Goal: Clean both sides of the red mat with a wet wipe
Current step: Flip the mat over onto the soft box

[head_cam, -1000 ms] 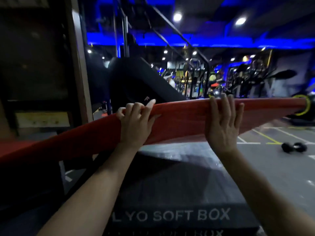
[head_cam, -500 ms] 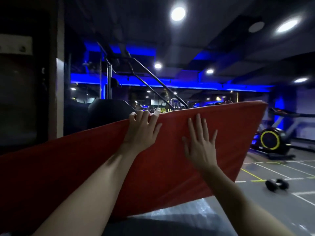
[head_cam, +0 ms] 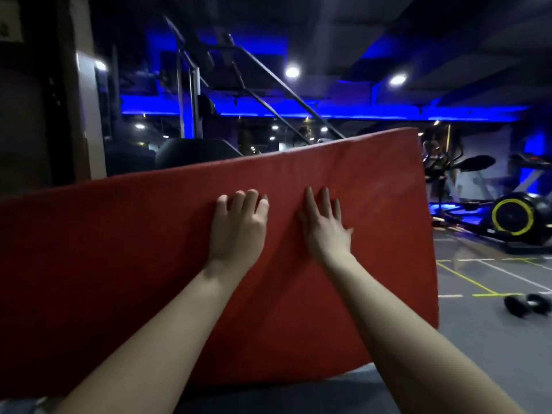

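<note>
One mat [head_cam: 119, 264] up on edge from 9 to 3 o'clock, top edge rising toward 1, right edge free. Open floor [head_cam: 493, 354] at 4. Pressed on its face mid-view: left hand [head_cam: 237, 231], fingers together and slightly bent; right hand [head_cam: 324, 231], fingers spread. Dumbbell [head_cam: 527, 304] at 4.

No lettering can be read anywhere in the gym scene. A pale sign [head_cam: 9, 23] on the wall at upper left is marked with dark characters, but these are too blurred and dim to be made out.
</note>
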A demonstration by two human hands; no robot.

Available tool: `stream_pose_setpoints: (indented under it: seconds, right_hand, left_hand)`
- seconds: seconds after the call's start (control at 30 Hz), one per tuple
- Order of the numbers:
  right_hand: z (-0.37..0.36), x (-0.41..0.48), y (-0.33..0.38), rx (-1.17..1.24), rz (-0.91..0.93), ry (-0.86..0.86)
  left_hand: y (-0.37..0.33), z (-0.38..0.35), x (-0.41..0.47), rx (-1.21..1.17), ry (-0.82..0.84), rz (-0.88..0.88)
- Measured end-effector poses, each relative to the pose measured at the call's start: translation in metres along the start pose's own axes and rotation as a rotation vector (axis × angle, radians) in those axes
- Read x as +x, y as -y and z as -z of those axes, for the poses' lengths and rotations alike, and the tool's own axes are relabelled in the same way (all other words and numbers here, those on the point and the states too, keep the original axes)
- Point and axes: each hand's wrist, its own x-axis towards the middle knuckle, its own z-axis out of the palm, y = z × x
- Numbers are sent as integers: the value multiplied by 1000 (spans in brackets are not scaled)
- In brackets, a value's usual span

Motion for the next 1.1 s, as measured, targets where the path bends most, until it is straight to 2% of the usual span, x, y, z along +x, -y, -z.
stream_pose_setpoints:
  seconds: [0.07,0.17,0.27,0.47,0.73,0.9,1.0,1.1]
  right_hand:
    - [-27,16,2,101,-51,39]
    - [-74,24,-10,172,-126,146]
    - [-108,-2,-43,178,-80,212]
    - [-165,-88,-115,30,-46,398]
    - [-202,-95,-147,7,-122,532]
    - [-229,-90,-169,-72,-82,582]
    - [-248,-100,-178,-74,-43,669]
    - [-265,-116,-198,-124,39,732]
  left_hand:
    - [1,-8,-48,-5,144,120]
    - [1,-33,-104,-12,337,180]
    - [6,-64,-113,-19,419,155]
    - [11,-130,-112,6,565,142]
    - [3,-174,-108,-130,601,78]
    - [-50,-156,-198,-235,674,126]
    - [-52,-161,-265,-184,838,20]
    - [-46,-176,-299,-174,924,-63]
